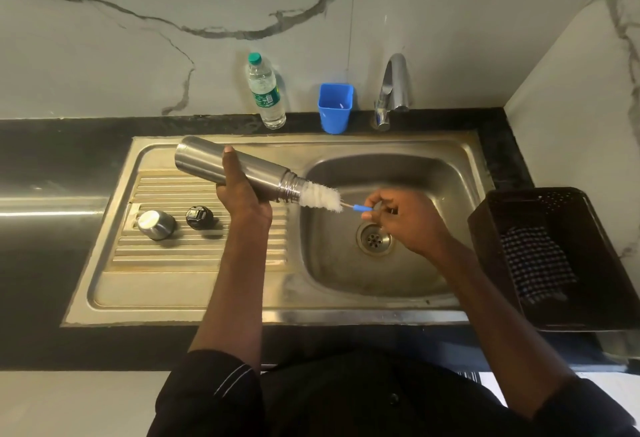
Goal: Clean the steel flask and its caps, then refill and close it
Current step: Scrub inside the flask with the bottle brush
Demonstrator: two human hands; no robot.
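A steel flask [235, 168] lies tilted over the sink's drainboard, uncapped, its threaded mouth toward the basin; its steel cap [156, 224] and black inner cap [199, 217] sit on the drainboard ridges.

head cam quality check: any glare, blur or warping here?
Head view: wide-angle bowing of the counter edge; bright glare streak on the steel strip at left; slight motion blur on the brush and the right hand; the flask and both caps stay legible.

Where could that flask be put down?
Bare drainboard lies in front of the steel cap and black cap. The basin is bare around the drain. The back ledge is crowded.
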